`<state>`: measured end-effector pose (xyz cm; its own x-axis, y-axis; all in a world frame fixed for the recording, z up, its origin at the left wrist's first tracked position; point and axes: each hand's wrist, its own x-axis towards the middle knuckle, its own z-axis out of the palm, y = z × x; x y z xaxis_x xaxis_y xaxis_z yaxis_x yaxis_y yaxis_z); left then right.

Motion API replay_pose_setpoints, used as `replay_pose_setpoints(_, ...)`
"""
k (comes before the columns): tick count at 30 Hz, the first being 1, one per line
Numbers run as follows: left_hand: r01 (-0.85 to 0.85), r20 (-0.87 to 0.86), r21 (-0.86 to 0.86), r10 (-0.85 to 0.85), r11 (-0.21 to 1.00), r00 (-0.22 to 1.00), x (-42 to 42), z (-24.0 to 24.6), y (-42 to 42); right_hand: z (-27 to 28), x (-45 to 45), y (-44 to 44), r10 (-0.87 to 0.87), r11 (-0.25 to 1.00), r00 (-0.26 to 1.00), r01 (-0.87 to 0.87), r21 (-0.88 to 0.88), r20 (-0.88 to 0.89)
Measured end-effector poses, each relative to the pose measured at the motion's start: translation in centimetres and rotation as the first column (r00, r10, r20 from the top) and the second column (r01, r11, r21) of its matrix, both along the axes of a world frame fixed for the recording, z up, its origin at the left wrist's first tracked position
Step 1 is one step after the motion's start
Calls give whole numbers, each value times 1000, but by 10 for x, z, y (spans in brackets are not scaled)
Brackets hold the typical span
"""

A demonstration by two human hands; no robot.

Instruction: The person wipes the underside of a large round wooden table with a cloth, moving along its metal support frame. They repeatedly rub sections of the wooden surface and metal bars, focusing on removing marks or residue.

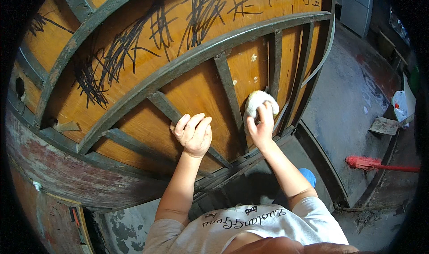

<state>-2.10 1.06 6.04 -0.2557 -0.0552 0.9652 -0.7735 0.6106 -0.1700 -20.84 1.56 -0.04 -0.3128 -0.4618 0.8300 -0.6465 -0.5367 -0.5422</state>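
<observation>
Before me stands a large wooden panel backed by a dark metal frame with a long cross bar. My left hand is curled at a slanting metal strut and seems to hold it; the palm side is hidden. My right hand grips a bunched white cloth near the panel, between two struts. Whether the cloth touches the wood I cannot tell. Small pale spots mark the wood above the cloth. Black scribbles and handwriting cover the upper part.
A red-bristled broom lies on the concrete floor at the right. A pale strip or cable runs along the panel's right edge. A white plastic bag is at far right. An orange-and-black tool is at lower left.
</observation>
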Motion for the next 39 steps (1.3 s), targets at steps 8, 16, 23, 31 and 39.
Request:
replay_pose_setpoints(8, -30, 24, 21, 30, 999, 999, 4, -1, 1, 59, 24, 8, 263, 960, 962, -269, -75, -78)
replay_pose_setpoints(16, 16, 7, 36, -16, 999, 1000, 6, 0, 2, -33, 29, 33, 248, 957, 907, -284, 61, 339)
replay_pose_setpoints(23, 3, -9, 93, -2, 996, 1000, 10, -1, 9, 3, 28, 90, 534, 686, 538, -727, 38, 652)
replay_pose_setpoints(31, 440, -182, 666, -440, 603, 879, -32, -28, 99, -10, 13, 101, 424, 633, 311, -773, -33, 851)
replay_pose_setpoints(39, 911, -916, 334, -142, 241, 374, -33, -29, 96, 16, -9, 116, 484, 517, 489, -829, 214, 726)
